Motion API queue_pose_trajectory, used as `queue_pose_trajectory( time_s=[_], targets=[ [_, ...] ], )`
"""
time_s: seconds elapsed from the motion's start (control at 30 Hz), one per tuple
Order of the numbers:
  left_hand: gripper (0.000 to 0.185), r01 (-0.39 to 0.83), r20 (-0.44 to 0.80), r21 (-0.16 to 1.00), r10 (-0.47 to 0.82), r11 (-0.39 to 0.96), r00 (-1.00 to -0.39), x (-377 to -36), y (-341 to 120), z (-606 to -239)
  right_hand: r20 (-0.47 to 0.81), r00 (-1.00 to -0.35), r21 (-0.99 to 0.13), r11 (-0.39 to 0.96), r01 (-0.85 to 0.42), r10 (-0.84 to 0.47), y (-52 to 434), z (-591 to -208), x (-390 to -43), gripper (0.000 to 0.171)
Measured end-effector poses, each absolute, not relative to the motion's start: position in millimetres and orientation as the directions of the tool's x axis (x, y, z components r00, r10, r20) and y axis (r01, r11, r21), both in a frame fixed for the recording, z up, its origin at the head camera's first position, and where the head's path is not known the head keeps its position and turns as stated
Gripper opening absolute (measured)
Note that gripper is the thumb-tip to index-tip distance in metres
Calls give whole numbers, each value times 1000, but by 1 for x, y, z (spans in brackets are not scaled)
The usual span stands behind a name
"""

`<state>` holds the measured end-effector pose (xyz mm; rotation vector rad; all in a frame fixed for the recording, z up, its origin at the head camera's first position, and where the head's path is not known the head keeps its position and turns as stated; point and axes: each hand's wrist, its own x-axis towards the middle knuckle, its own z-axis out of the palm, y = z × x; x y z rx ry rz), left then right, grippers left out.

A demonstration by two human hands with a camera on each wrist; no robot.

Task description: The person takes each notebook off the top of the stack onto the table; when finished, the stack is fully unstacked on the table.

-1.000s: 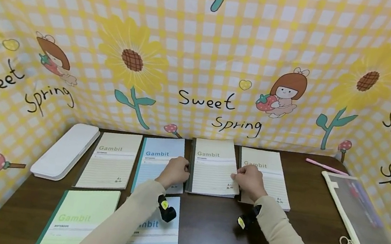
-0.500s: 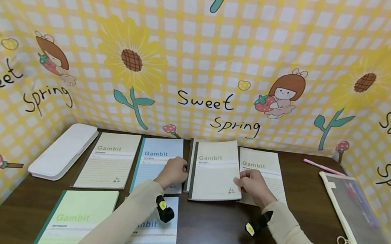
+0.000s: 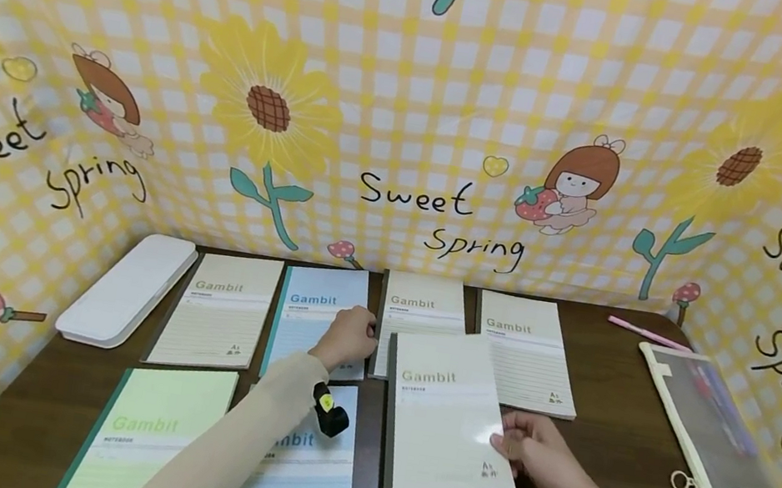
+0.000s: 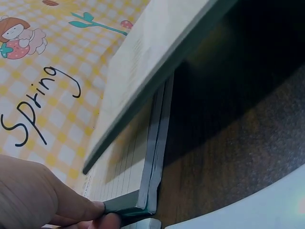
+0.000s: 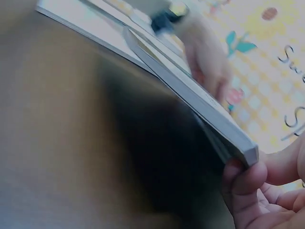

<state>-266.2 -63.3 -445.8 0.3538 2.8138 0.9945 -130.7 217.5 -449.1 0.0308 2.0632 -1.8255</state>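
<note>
My right hand (image 3: 551, 462) grips a beige Gambit notebook (image 3: 444, 421) by its lower right edge, thumb on the cover. That notebook is raised and tilted, its dark spine on the left. Behind it, a second beige notebook (image 3: 423, 308) lies in the back row, partly covered. My left hand (image 3: 349, 335) is at this second notebook's spine; the left wrist view shows thumb and finger pinching the dark spine (image 4: 124, 202). Below the wrist, a blue notebook (image 3: 325, 302) lies partly hidden. In the right wrist view, fingers (image 5: 250, 179) hold the raised notebook's corner.
Two more beige notebooks (image 3: 216, 319) (image 3: 526, 357) lie in the back row. A green notebook (image 3: 156, 420) and another blue one (image 3: 305, 484) are in front. A white case (image 3: 130, 289) stands left; a pink pen (image 3: 647, 331) and mesh zip pouch (image 3: 712, 427) lie right.
My right hand has lifted the top beige notebook off the one beneath and drawn it toward me and slightly right. My left hand has stayed by the spine.
</note>
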Motion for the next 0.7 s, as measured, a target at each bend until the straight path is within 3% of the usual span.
queue_pose_trajectory(
  time_s=[0.3,0.7],
  targets=[
    [31,185,-37,643,272,743,-962,-264,-66,-442,-379,-872,-925,122,359,-311,212,-453,-76,23],
    [26,161,-63,647,262,745,-963,-264,-63,-442,-297,-943,-898,380,223,-149,203,-466,-62,30]
  ],
)
